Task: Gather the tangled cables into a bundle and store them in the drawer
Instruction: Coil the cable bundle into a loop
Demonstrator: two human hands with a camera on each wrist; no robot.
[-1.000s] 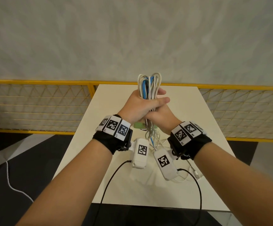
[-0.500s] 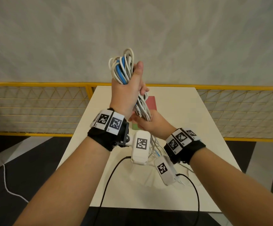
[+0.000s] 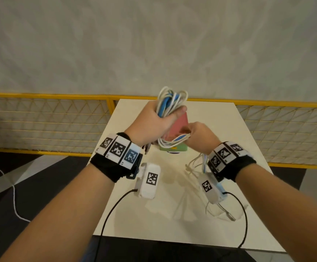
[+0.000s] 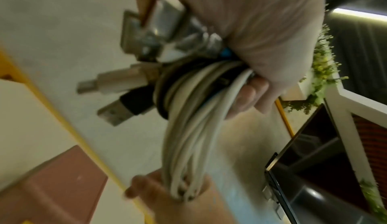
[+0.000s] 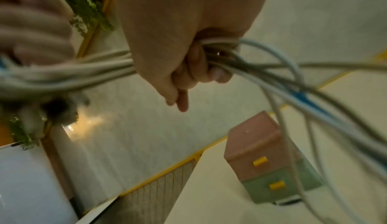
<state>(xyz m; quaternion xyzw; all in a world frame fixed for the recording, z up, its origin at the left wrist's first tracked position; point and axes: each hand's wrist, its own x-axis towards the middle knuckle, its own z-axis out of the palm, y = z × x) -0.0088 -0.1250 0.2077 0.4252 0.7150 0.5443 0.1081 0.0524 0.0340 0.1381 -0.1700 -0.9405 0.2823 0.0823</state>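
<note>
Above the table (image 3: 127,220), the left hand (image 3: 152,125) — lower than before — clenches the cable bundle (image 3: 170,103); the right hand (image 3: 199,137) grips its loose strands, now apart — no legible writing.

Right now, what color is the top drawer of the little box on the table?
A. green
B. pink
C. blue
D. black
B: in the right wrist view the small drawer box has a pink top drawer above a green drawer, each with a yellow handle.

drawer box (image 3: 174,129) behind dangling cables (image 3: 196,164); bare table (image 3: 127,118) leftward
</note>
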